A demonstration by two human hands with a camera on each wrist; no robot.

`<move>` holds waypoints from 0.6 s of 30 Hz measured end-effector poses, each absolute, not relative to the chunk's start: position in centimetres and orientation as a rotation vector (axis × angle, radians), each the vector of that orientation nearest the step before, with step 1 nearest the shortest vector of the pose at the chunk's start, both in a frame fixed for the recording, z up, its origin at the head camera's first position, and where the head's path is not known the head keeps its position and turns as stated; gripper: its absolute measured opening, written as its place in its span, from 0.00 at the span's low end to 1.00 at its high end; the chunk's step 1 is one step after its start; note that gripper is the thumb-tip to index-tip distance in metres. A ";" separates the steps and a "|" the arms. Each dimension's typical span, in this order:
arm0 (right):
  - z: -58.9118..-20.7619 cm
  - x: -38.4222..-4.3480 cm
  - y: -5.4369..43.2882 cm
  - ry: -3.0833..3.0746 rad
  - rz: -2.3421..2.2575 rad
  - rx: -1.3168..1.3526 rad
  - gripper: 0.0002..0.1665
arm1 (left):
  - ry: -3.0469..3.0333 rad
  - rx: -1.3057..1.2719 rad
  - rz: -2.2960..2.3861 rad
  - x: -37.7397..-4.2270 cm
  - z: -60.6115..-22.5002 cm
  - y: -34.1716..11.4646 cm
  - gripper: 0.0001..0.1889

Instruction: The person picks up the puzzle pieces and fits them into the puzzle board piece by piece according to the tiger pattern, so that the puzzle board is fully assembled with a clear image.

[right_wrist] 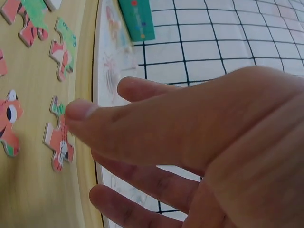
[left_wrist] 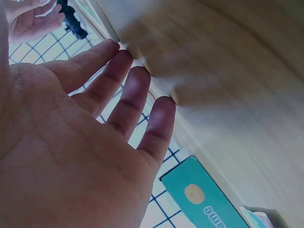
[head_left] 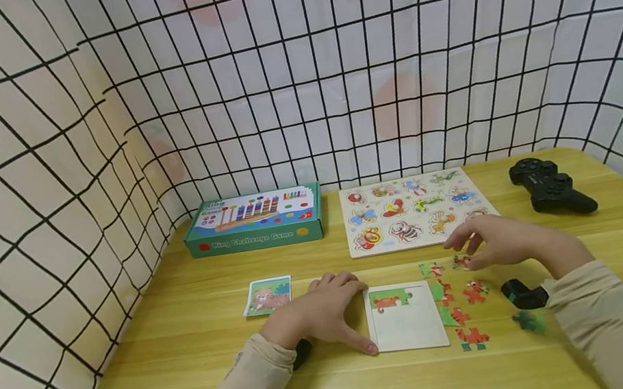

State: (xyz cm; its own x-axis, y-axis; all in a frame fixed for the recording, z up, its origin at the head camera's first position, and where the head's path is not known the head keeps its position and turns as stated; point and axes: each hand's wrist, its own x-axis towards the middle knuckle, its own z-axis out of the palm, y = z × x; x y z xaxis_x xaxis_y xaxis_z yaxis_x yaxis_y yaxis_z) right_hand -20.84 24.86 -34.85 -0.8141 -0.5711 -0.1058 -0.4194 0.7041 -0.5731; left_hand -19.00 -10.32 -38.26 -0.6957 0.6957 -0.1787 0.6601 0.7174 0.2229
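A square white puzzle tray (head_left: 408,329) lies in front of me, with a green and orange puzzle section (head_left: 389,297) in its upper left corner. My left hand (head_left: 327,310) is at the tray's left side, fingers and thumb spread along that edge. Over the loose pieces to the right hovers my right hand (head_left: 511,246), its fingers loosely bent and parted. Beneath its thumb, an orange and green jigsaw piece (right_wrist: 61,145) lies on the table; the thumb overlaps it in the right wrist view. Neither hand grips anything.
Several loose jigsaw pieces (head_left: 475,291) lie right of the tray, some against its edge. A picture card (head_left: 269,295) sits at left. Behind are a game box (head_left: 252,222), an insect puzzle board (head_left: 408,212) and a black game controller (head_left: 550,186). Netting surrounds the table.
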 end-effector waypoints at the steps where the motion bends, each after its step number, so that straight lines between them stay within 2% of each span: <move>1: -34.9 -20.9 25.0 2.631 -0.791 -0.779 0.23 | 2.673 1.073 0.208 -19.0 -38.3 -10.3 0.55; 12: -35.2 -21.0 25.3 2.523 -0.868 -0.646 0.32 | 2.673 1.054 0.211 -19.1 -38.4 -10.2 0.55; 18: -35.3 -20.8 25.2 2.455 -0.850 -0.597 0.29 | 2.673 1.059 0.207 -19.1 -38.3 -10.2 0.55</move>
